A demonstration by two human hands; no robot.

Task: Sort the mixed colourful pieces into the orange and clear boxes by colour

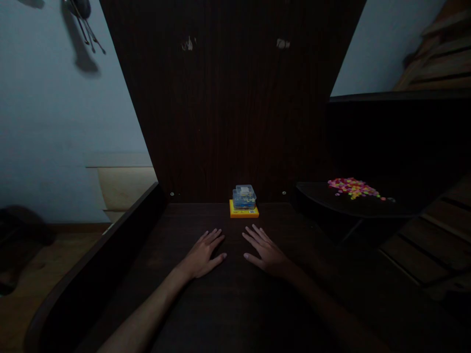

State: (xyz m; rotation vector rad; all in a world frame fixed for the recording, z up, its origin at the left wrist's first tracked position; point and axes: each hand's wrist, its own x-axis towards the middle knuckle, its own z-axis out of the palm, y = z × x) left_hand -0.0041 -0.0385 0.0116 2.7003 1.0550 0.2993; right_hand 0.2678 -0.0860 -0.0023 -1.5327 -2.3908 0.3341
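Observation:
My left hand (204,255) lies palm down on the dark wooden desk (221,309), its fingers spread and nothing in it. Opposite it, my right hand (266,252) rests flat in the same way, also without anything in its grip. Just beyond the fingertips, between the two hands, a yellow-orange flat box (244,213) lies against the back panel. On top of it sit clear plastic cases (244,197), stacked, with small contents too dim to make out. Neither hand touches the stack.
A low raised side edge (99,250) runs along the desk's left. Behind stands a tall dark panel (235,108). At the right, a rounded shelf (316,193) bears a heap of small colourful pieces (355,188). Wooden slats (427,250) are further right.

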